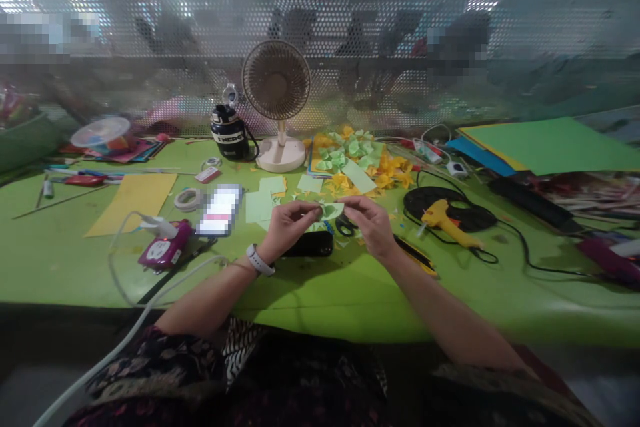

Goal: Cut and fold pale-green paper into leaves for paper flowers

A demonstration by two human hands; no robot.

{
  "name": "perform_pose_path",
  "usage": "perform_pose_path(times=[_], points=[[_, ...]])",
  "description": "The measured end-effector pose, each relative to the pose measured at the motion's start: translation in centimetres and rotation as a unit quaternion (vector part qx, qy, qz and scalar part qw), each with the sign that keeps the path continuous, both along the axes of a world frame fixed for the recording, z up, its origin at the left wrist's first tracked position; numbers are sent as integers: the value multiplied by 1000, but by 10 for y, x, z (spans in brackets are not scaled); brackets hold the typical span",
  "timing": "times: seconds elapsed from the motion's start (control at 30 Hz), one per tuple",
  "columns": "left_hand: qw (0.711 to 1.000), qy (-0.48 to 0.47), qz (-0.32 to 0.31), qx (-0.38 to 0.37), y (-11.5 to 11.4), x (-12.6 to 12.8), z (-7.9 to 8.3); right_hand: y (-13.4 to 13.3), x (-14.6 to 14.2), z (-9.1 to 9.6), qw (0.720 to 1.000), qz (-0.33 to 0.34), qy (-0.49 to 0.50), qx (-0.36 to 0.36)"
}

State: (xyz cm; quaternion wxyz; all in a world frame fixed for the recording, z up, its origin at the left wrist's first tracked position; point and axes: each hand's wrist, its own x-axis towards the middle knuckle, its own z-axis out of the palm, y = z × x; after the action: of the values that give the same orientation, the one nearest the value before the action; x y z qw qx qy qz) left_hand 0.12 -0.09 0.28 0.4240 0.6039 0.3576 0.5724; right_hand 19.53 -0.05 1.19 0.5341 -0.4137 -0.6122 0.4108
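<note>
Between my two hands is a small piece of light green paper (331, 211), its surface curved or folded. My left hand (293, 221), with a pale band on the wrist, pinches its left end. The fingertips of my right hand (369, 221) close on its right end. Just below lies a black case-like object (313, 244), partly behind my left hand. Dark-handled scissors (345, 225) rest under the paper, their blades hidden. Right of my right wrist is a yellow cutter knife (416, 255). Light green paper sheets (257, 207) lie beyond my left hand.
Green and orange paper flowers (353, 150) are heaped at the back, beside a fan (277, 97) and a dark bottle (230, 133). A yellow glue gun (450, 223) with its cord lies right. A phone (220, 210) and a purple power strip (165, 247) with cables are left.
</note>
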Motion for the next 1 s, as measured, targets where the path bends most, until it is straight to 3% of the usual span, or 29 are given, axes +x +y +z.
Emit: perform_pose_path(times=[0.17, 0.33, 0.43, 0.53, 0.73, 1.0], points=[[996, 62, 25, 65, -1, -1, 2, 2, 2, -1, 993, 17, -97, 62], [982, 117, 24, 145, 0, -2, 0, 4, 2, -5, 966, 15, -191, 173], [982, 125, 9, 142, -1, -3, 1, 7, 3, -9, 955, 24, -210, 209], [994, 75, -26, 70, -1, -5, 7, 9, 7, -9, 960, 21, -203, 194], [995, -8, -77, -68, 3, -10, 18, 13, 10, -5, 986, 10, -146, 84], [990, -44, -96, -92, 5, -9, 14, 13, 8, -7, 992, 30, -111, 45]])
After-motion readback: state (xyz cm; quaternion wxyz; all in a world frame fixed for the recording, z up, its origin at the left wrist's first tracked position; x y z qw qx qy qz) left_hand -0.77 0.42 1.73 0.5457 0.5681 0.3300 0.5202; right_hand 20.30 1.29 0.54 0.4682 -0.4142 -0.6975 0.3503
